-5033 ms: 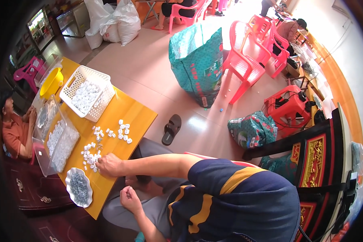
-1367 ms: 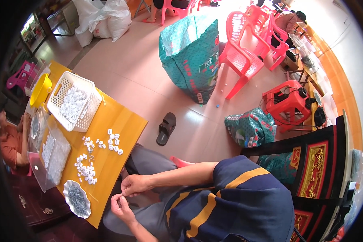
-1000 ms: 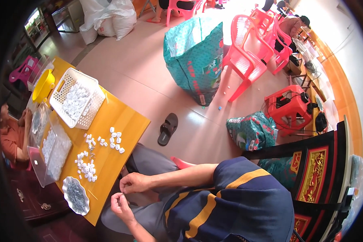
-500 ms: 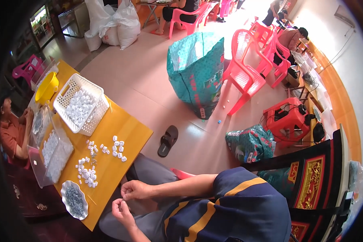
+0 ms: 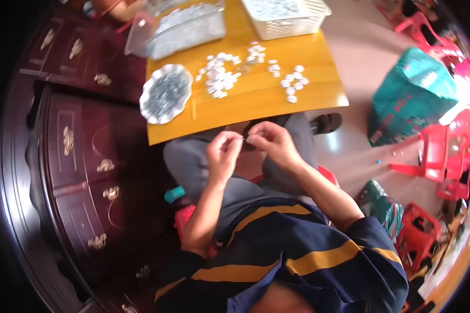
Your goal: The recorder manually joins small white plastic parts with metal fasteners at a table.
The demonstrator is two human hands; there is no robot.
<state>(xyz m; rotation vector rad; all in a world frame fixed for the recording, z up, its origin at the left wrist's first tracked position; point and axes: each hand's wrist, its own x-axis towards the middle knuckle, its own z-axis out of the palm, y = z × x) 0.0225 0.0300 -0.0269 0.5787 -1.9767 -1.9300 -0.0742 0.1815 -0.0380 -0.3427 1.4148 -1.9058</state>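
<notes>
My left hand (image 5: 224, 156) and my right hand (image 5: 274, 145) meet over my lap, just off the near edge of the wooden table (image 5: 235, 112). Thumb and fingers are pinched together on both. Something thin and tiny shows between the fingertips, too small to name. Beyond the hands, small white pieces (image 5: 220, 78) lie loose in clusters on the tabletop. A scalloped white bowl (image 5: 145, 108) full of small grey pieces stands at the table's left corner, with a thin stick (image 5: 194, 110) beside it.
A clear plastic bin (image 5: 188, 41) and a white basket (image 5: 292, 27) sit at the table's far side. Dark wooden drawers (image 5: 70, 141) line the left. On the right stand a teal bag (image 5: 410, 99) and red plastic chairs (image 5: 438, 151). A person's arm (image 5: 122, 10) shows at far left.
The view has swung round, so the table now lies straight ahead and the drawers show on the left. Both hands stay pinched close together over my lap.
</notes>
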